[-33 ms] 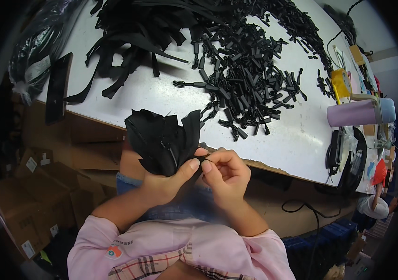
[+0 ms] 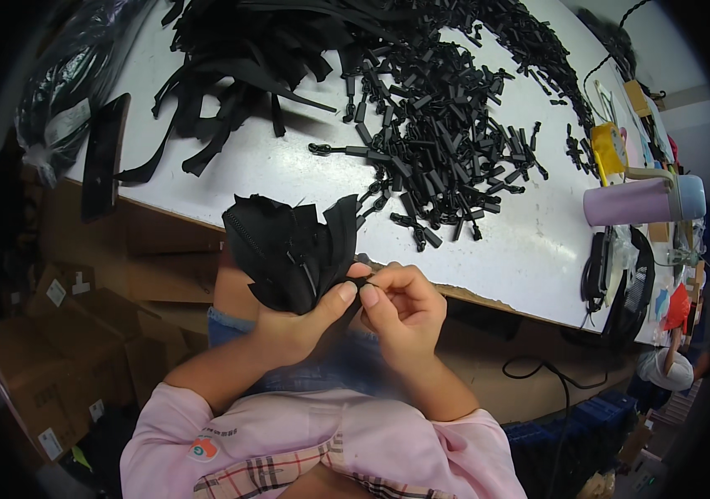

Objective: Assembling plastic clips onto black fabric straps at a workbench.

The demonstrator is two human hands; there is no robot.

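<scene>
In my left hand is a bundle of black zipper strips, gripped by the thumb and fingers. Their loose ends fan up and to the left, with dark teeth along one edge and a slider pull lying among them. My right hand pinches a black zipper end between thumb and forefinger, right beside the left thumb. The fingers hide the detail at that pinch. Both hands are over my lap, just off the near table edge. Beyond them lies a big heap of black zipper sliders with long pulls.
More black strips are piled at the far left of the white table. A dark flat phone-like slab rests at its left edge. To the right are a lilac bottle and yellow tape. Cardboard boxes stand below left.
</scene>
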